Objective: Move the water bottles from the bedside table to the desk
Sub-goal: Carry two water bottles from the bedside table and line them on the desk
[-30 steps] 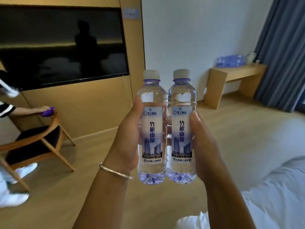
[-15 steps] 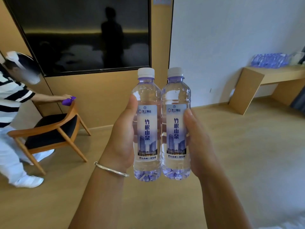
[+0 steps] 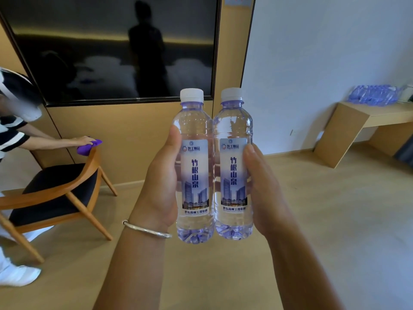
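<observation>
At chest height over the wooden floor, two upright water bottles touch side by side, both full of clear water under white caps: the left bottle (image 3: 194,175) gripped by the left hand (image 3: 159,189), thumb curled over its shoulder, the right bottle (image 3: 233,173) by the right hand (image 3: 263,191). Far right, the desk (image 3: 348,121) carries a heap of similar bottles (image 3: 374,95).

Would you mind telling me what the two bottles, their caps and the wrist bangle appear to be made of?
The two bottles look like clear, glossy thin plastic: the wall shows through them, with ribbed moulded bases and printed labels, paper or film. The caps seem matte white plastic. The bangle looks like polished silver-coloured metal, judging by its bright highlights.
</observation>
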